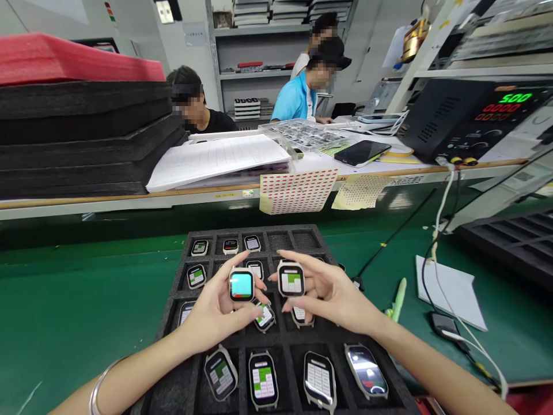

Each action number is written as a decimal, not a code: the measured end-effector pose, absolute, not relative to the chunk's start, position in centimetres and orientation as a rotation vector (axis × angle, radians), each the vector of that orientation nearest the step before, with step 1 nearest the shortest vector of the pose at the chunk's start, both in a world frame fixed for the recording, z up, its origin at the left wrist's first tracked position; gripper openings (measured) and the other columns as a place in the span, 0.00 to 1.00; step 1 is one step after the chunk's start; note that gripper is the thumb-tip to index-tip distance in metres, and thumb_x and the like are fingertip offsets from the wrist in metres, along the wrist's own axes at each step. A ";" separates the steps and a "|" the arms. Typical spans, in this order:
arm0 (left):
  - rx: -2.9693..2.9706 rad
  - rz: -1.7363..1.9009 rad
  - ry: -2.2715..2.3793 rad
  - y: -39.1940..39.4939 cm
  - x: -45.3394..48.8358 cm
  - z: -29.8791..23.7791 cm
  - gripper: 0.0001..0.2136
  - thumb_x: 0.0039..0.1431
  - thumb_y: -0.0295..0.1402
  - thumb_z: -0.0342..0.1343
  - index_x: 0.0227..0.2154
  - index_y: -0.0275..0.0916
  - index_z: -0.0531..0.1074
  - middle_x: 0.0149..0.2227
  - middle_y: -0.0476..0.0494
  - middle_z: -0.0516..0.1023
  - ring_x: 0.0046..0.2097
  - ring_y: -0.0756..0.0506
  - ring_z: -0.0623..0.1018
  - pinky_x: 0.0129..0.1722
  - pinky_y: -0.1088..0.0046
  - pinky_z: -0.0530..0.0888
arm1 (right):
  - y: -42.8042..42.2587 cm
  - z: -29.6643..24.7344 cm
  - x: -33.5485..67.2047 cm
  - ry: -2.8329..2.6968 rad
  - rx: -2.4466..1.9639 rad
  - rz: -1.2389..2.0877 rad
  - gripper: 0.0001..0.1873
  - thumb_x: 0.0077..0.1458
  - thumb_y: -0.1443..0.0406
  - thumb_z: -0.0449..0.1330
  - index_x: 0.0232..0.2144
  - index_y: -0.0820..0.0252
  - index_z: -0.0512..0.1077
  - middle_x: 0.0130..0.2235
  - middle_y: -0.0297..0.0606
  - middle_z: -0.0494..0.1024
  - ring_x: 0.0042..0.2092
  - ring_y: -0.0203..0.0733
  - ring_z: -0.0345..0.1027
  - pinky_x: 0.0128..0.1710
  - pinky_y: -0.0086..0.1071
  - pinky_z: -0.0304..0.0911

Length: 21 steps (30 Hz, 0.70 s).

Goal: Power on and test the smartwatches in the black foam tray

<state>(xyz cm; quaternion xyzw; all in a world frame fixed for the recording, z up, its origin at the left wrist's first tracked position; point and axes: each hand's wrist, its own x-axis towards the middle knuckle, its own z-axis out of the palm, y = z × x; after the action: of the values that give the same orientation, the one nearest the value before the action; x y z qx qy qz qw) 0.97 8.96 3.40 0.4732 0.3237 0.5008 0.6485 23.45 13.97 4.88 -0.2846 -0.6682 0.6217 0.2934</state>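
My left hand is closed on a smartwatch without a strap, whose lit screen is cyan with a red strip at the bottom. In my right hand is a second smartwatch, held by its edges between thumb and fingers, with white and green blocks on its screen. Both are raised over a black foam tray with square pockets. Several more watches lie in the pockets, among them one with white tiles and one with a dark glossy face. My hands partly cover the middle rows.
Stacked black foam trays with a red one on top stand at the left of the shelf. A power supply sits at right, cables hanging down. A green pen and white paper lie on the green mat. Several people are beyond the shelf.
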 end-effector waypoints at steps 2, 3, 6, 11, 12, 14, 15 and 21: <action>1.078 1.119 0.734 8.9 1.1 3.3 0.38 0.51 0.21 0.63 0.60 0.50 0.52 0.43 0.44 0.71 0.42 0.45 0.76 0.39 0.69 0.75 | 16.1 4.8 24.6 -1.910 -0.874 1.508 0.34 0.54 0.64 0.62 0.60 0.57 0.54 0.45 0.45 0.74 0.36 0.44 0.75 0.23 0.27 0.68; 1.084 1.111 0.731 8.9 1.2 3.4 0.38 0.51 0.21 0.62 0.61 0.51 0.51 0.43 0.45 0.70 0.43 0.45 0.76 0.41 0.69 0.74 | 17.5 4.7 25.4 -1.997 -0.942 1.386 0.32 0.53 0.63 0.63 0.58 0.59 0.56 0.42 0.43 0.74 0.35 0.44 0.75 0.24 0.28 0.68; 1.140 1.091 0.741 9.4 1.6 3.6 0.35 0.55 0.24 0.59 0.61 0.51 0.48 0.43 0.45 0.69 0.44 0.45 0.76 0.45 0.64 0.74 | 21.8 3.9 27.6 -2.228 -1.132 0.819 0.26 0.52 0.60 0.62 0.52 0.62 0.63 0.35 0.38 0.73 0.31 0.41 0.68 0.28 0.32 0.65; 1.883 0.961 1.008 14.2 2.9 4.5 0.22 0.59 0.31 0.54 0.54 0.41 0.54 0.44 0.41 0.71 0.44 0.43 0.76 0.47 0.62 0.72 | 25.5 2.6 29.8 -2.360 -1.133 0.646 0.21 0.50 0.57 0.64 0.44 0.64 0.73 0.39 0.43 0.70 0.41 0.49 0.66 0.42 0.41 0.64; 2.197 0.916 1.146 15.7 3.3 4.6 0.20 0.58 0.33 0.55 0.51 0.40 0.57 0.46 0.39 0.70 0.46 0.41 0.74 0.48 0.61 0.71 | 25.5 2.5 30.0 -2.391 -1.117 0.636 0.22 0.50 0.57 0.64 0.45 0.63 0.73 0.40 0.44 0.70 0.43 0.50 0.66 0.44 0.42 0.63; 2.348 0.866 1.196 18.9 4.3 4.4 0.19 0.54 0.34 0.58 0.48 0.38 0.62 0.47 0.37 0.69 0.50 0.36 0.70 0.52 0.56 0.66 | 25.3 2.3 30.1 -2.429 -1.090 0.614 0.27 0.52 0.56 0.62 0.52 0.61 0.69 0.43 0.44 0.69 0.45 0.50 0.65 0.47 0.43 0.62; 2.397 0.821 1.206 20.4 4.8 4.1 0.19 0.54 0.35 0.59 0.46 0.37 0.64 0.46 0.36 0.69 0.51 0.35 0.69 0.52 0.53 0.65 | 25.1 2.4 30.2 -2.437 -1.082 0.599 0.30 0.53 0.57 0.61 0.57 0.60 0.64 0.44 0.44 0.69 0.45 0.50 0.65 0.47 0.43 0.62; 2.595 0.501 1.226 24.4 5.7 2.7 0.19 0.53 0.42 0.59 0.44 0.35 0.68 0.45 0.35 0.68 0.48 0.33 0.67 0.47 0.54 0.65 | 23.9 3.2 30.9 -2.405 -1.086 0.472 0.28 0.60 0.59 0.55 0.61 0.56 0.57 0.50 0.46 0.65 0.42 0.46 0.66 0.43 0.41 0.64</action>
<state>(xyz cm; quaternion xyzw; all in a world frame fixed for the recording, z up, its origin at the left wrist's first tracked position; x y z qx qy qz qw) 5.72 24.43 2.69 0.8850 0.4180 0.1708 0.1137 30.90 23.93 3.17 -0.3945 -0.8734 0.1715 0.2284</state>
